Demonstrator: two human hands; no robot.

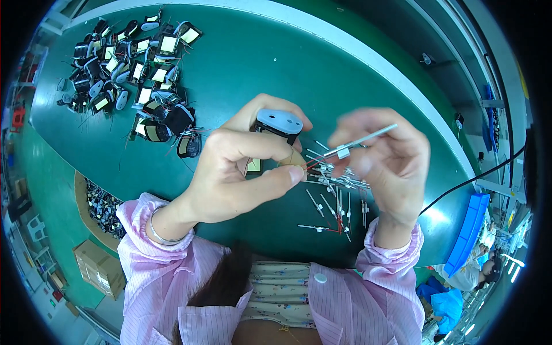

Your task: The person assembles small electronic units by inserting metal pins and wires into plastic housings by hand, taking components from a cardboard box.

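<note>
1. The left hand [224,172] is curling nearly closed around the unit [279,122], its thumb and forefinger pinching by the red wires [313,163]; a light, steady pinch is probably serving best.
2. The right hand [398,155], just across from it, is curving half closed and holding the rod [374,133]; blur is hiding the exact contact.
3. Both hands should be working close together, leaving the wires slack so nothing is tugging their ends.
4. Within the left hand's curl, the unit is showing a black body and a blue-grey oval cap with dark holes.
5. Across the right hand's fingers, the rod is slanting, pale and slim, with a white block [343,153] sitting near its left end.
6. Loose rods [348,178] are lying on the desk [241,63] between the hands; other units [138,72] are lying heaped beyond the left hand.
</note>
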